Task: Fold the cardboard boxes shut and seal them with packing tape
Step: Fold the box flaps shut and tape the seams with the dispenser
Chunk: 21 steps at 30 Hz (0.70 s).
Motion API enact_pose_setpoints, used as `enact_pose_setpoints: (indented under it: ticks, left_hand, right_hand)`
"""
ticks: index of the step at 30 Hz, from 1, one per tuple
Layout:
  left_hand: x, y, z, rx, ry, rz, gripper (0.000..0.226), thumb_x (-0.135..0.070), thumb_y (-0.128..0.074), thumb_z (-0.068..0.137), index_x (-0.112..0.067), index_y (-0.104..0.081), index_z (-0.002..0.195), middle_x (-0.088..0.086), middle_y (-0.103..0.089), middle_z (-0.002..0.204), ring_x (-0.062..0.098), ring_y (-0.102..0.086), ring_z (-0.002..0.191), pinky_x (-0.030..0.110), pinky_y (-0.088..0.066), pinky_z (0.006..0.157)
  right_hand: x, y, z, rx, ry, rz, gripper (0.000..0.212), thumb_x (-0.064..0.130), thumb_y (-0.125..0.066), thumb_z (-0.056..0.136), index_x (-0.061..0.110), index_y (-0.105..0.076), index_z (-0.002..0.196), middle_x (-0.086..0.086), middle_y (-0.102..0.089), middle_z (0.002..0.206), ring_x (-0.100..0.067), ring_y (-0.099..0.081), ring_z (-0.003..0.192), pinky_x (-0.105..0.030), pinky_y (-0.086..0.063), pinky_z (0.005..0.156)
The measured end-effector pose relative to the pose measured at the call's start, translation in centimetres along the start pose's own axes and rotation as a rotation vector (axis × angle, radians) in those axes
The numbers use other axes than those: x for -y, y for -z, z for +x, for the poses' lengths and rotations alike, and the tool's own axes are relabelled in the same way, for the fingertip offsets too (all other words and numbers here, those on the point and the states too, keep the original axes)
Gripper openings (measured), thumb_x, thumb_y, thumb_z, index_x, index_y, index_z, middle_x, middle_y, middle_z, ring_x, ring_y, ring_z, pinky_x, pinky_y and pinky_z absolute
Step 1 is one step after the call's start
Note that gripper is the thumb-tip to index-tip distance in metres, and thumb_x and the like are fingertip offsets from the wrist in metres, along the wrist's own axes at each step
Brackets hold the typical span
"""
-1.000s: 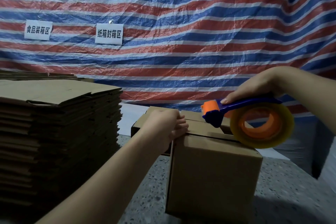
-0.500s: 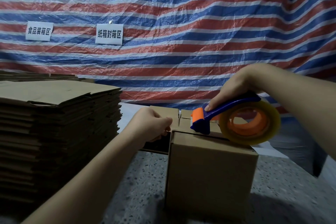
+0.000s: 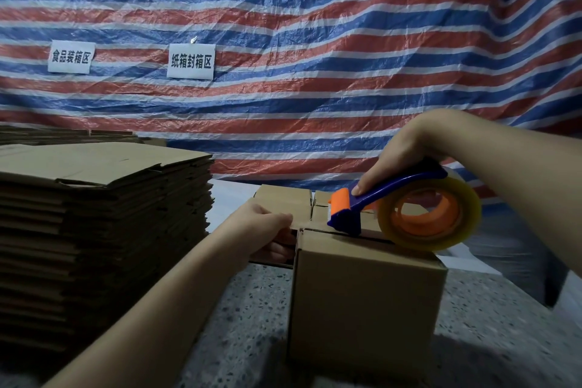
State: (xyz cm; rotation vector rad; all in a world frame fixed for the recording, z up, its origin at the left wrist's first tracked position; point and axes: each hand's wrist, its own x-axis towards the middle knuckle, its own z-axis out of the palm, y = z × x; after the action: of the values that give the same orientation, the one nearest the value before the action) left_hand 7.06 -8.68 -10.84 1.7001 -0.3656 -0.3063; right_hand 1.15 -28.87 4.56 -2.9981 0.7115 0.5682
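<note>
A brown cardboard box [image 3: 365, 302] stands on the speckled floor at centre right, its top flaps folded down. My right hand [image 3: 400, 164] grips the blue handle of a tape dispenser [image 3: 356, 211] with an orange head and a clear tape roll [image 3: 428, 214]; the dispenser rests on the box's top seam. My left hand [image 3: 264, 227] is at the box's upper left corner, fingers curled over the left edge of the top. What the fingertips hold is hidden.
A tall stack of flattened cardboard boxes [image 3: 100, 230] fills the left side. More brown boxes [image 3: 283, 198] sit right behind the one being worked on. A red, white and blue striped tarp [image 3: 315, 57] with two paper signs hangs behind.
The right hand has drawn the tape dispenser leftward along the box top. The left hand has slid from the top of the box down to its left edge.
</note>
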Motion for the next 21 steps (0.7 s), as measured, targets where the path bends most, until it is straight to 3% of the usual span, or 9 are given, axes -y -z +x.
enact_pose_setpoints:
  ticks: [5,10,14,21]
  left_hand:
    - [1.0,0.2,0.2,0.073,0.049,-0.074,0.025,-0.022,-0.058,0.099,0.0,-0.065,0.087,0.008,-0.065,0.06,0.016,-0.061,0.048,0.03,-0.057,0.054]
    - [1.8,0.0,0.6,0.065,0.037,-0.121,0.029,-0.023,-0.061,0.097,-0.005,-0.059,0.075,0.006,-0.057,0.057,0.016,-0.054,0.046,0.032,-0.056,0.058]
    - [3.1,-0.6,0.6,0.074,0.064,-0.08,0.035,-0.035,-0.065,0.093,0.0,-0.07,0.09,0.006,-0.062,0.065,0.015,-0.057,0.057,0.029,-0.057,0.061]
    - [4.4,-0.9,0.6,0.148,0.093,-0.106,0.039,-0.048,-0.06,0.093,-0.02,-0.057,0.067,-0.007,-0.048,0.056,0.009,-0.038,0.052,0.023,-0.039,0.053]
  right_hand:
    - [0.6,-0.1,0.1,0.013,-0.015,-0.035,0.095,0.076,-0.074,0.045,0.008,-0.069,0.11,-0.009,-0.077,0.078,-0.02,-0.074,0.064,-0.026,-0.058,0.056]
    - [0.6,-0.2,0.1,0.0,-0.02,-0.018,0.075,0.074,-0.071,0.068,0.009,-0.069,0.106,-0.008,-0.076,0.074,-0.019,-0.073,0.061,-0.025,-0.057,0.053]
    - [0.7,-0.5,0.1,-0.009,-0.014,-0.003,0.065,0.07,-0.069,0.077,0.01,-0.069,0.102,-0.006,-0.074,0.069,-0.017,-0.071,0.056,-0.024,-0.056,0.051]
    - [0.5,-0.6,0.0,0.001,0.008,0.049,0.062,0.068,-0.07,0.078,0.011,-0.069,0.103,-0.006,-0.074,0.07,-0.016,-0.07,0.055,-0.024,-0.056,0.052]
